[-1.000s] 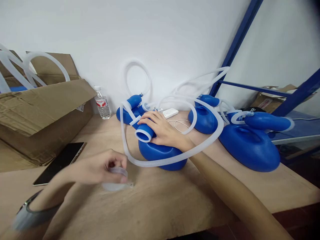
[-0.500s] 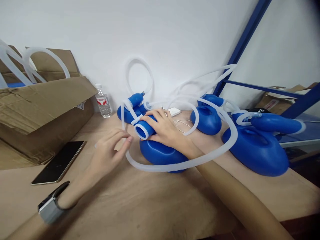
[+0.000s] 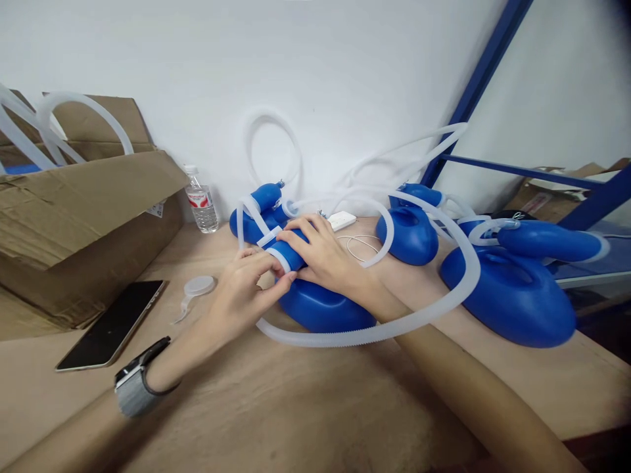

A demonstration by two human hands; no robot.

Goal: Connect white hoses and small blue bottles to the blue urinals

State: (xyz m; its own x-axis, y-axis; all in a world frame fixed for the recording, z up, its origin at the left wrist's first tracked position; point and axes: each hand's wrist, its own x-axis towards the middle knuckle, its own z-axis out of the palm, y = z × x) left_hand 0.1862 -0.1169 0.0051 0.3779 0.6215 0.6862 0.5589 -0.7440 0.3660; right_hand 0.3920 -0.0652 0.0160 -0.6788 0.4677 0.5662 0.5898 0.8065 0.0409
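In the head view, a smooth blue plastic jug (image 3: 320, 309) with a rounded belly lies just left of the frame's centre on a pale, rough-grained wooden table (image 3: 296, 407). Its short tubular neck points toward the lower left and ends in a white rim.

The right hand (image 3: 320, 259) lies over the neck from above, its fingers curled round it. The left hand (image 3: 246, 289) meets the mouth of the neck from the lower left, fingertips drawn together and pinching the white rim. A grey woven watch (image 3: 135, 381) sits on that wrist.

A ribbed, milky-clear hose (image 3: 394, 325) sweeps in a wide loop around the jug and over the right forearm.

Left of the hands a round translucent lid (image 3: 198, 286) with a thin tab lies flat, apart from the jug. Farther left a glossy black phone (image 3: 111, 325) lies beside a creased cardboard box (image 3: 83, 217) holding more hoses. A clear water bottle (image 3: 201, 207) stands at the white wall.

At centre right and right lie two more blue jugs (image 3: 409, 233) (image 3: 513, 295), tangled in hoses, below a blue metal rack (image 3: 483, 72).
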